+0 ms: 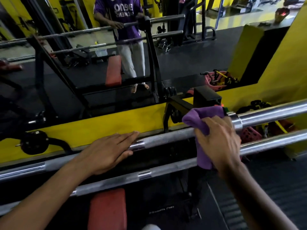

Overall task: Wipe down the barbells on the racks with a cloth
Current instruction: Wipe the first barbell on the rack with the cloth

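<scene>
Upper bar (167,137) racked across in front of me, second bar (126,179) just below. My right hand (219,138) grips the purple cloth (201,117) around the upper bar near its sleeve. My left hand (108,151) rests flat, fingers straight, on it. Red bench (108,209) underneath; mirror (83,63) ahead.

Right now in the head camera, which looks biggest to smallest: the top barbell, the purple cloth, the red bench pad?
1. top barbell, running across the whole picture
2. red bench pad, though it is cut off at the bottom edge
3. purple cloth, partly hidden by the right hand
</scene>
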{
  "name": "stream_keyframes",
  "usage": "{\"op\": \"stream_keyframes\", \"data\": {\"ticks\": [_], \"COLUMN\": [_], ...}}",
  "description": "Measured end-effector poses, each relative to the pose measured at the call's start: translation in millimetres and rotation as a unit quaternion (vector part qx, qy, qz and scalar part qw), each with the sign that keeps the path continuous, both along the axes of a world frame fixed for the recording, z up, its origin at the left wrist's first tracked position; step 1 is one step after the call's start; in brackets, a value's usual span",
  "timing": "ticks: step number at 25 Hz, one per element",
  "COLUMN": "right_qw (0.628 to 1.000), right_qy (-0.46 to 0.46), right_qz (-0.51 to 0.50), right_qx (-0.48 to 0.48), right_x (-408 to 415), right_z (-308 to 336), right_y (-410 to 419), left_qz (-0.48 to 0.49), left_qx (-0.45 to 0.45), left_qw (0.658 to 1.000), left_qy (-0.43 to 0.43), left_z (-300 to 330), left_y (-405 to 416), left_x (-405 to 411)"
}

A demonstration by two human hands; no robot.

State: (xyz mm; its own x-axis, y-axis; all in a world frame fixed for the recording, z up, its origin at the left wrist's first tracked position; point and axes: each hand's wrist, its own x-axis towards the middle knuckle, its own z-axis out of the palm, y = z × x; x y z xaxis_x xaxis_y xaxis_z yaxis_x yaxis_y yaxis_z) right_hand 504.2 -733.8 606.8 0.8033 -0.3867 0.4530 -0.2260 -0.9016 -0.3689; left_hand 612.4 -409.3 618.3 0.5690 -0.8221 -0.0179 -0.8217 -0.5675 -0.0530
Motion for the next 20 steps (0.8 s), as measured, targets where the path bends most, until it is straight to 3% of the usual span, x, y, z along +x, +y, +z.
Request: {"op": "stream_keyframes", "data": {"ticks": [2,6,9,13,17,20], "right_qw": [0.998,0.987,0.99,0.995,0.997,0.988], "right_qy": [-0.044,-0.068,-0.081,-0.09,-0.057,-0.045], "right_qz": [0.008,0.007,0.007,-0.032,0.04,0.107], "right_qx": [-0.045,-0.144,-0.112,-0.041,-0.04,-0.102], "right_x": [1,15,22,39,46,36], "right_z": [-6,-16,-26,-17,-20,-27], "right_y": [-2,-10,6,76,152,134], "left_qz": [-0.017,-0.062,-0.073,-0.122,-0.113,-0.087], "left_qx": [0.014,-0.016,0.009,-0.008,-0.044,-0.093], "left_qw": [0.999,0.996,0.989,0.985,0.99,0.989], "left_qy": [0.047,0.061,0.131,0.119,0.075,0.068], "left_z": [4,2,-2,-7,-11,-16], "left_y": [9,21,20,25,46,50], "left_x": [6,19,21,27,29,24]}}
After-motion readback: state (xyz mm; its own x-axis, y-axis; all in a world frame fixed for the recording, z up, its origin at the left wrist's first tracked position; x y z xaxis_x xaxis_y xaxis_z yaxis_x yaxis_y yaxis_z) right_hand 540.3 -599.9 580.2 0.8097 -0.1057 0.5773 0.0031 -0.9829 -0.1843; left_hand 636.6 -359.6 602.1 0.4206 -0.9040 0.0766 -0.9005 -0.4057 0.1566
